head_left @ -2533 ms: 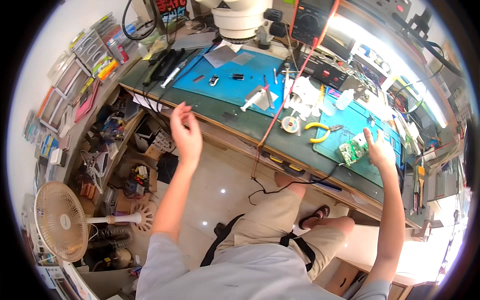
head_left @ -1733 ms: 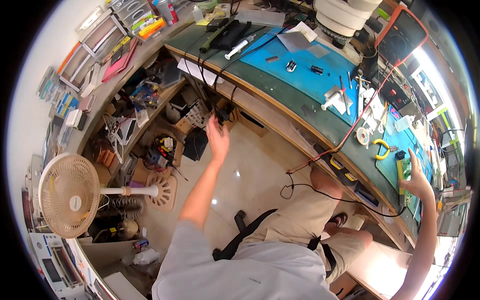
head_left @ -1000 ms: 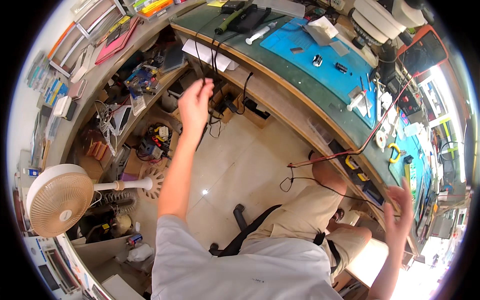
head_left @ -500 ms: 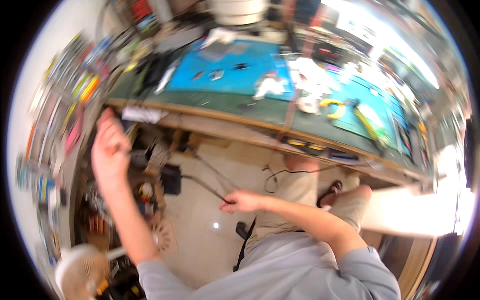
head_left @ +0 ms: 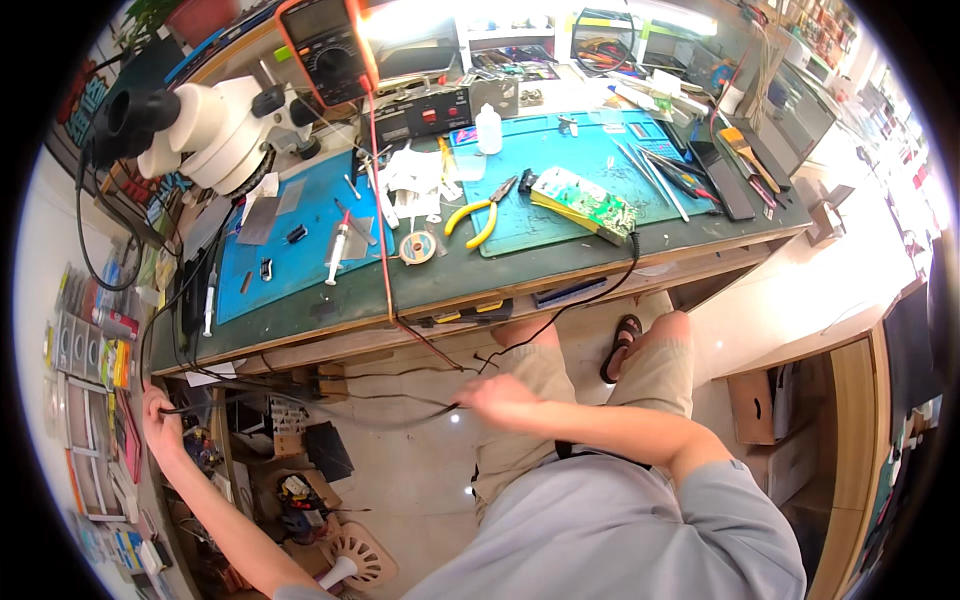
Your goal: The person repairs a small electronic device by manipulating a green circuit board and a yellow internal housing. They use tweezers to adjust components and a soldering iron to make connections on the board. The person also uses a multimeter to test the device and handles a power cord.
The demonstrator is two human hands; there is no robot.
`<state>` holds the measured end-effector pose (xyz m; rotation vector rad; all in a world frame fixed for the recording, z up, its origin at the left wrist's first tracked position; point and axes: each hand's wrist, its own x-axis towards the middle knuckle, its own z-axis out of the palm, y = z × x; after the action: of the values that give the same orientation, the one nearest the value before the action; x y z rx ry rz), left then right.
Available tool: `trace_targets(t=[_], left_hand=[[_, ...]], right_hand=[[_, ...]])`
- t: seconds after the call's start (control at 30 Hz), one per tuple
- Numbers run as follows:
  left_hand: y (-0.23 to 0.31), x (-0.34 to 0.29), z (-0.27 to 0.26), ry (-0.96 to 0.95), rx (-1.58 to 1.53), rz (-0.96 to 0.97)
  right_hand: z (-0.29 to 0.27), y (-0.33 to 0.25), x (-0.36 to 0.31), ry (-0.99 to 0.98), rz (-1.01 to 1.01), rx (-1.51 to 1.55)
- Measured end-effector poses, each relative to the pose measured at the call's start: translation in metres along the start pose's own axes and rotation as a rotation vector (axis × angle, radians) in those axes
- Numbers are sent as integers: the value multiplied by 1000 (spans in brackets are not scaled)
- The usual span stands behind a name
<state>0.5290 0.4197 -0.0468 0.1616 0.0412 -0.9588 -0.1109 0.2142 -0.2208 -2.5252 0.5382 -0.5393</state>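
A black cable sags between my two hands, below the front edge of the workbench. At the far left, beside the bench's left corner, my left hand is closed around it. My right hand, smeared by motion, pinches the other end of this stretch in front of my left thigh. Thinner dark cords run close above it and past my right hand. One black cord climbs from there to the bench top beside a green and yellow box.
On the bench lie blue mats, yellow-handled pliers, a solder spool and tweezers. A white microscope and an orange multimeter stand behind. Shelves line the left wall; boxes sit below.
My left hand has come down from beside the bench corner and now grips the cable. My right hand still holds the cable. The view has turned, showing more of the bench's back.
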Motion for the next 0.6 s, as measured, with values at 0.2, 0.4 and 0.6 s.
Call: trace_targets(t=[0.2,0.4,0.6], left_hand=[[0,-76,-50,-145,468,-72],[-280,-159,-138,367,1204,3],[-399,-205,-94,-225,1802,139]], right_hand=[[-30,-79,77,263,-351,276],[-19,-101,71,395,-777,103],[-13,-128,64,408,-787,221]])
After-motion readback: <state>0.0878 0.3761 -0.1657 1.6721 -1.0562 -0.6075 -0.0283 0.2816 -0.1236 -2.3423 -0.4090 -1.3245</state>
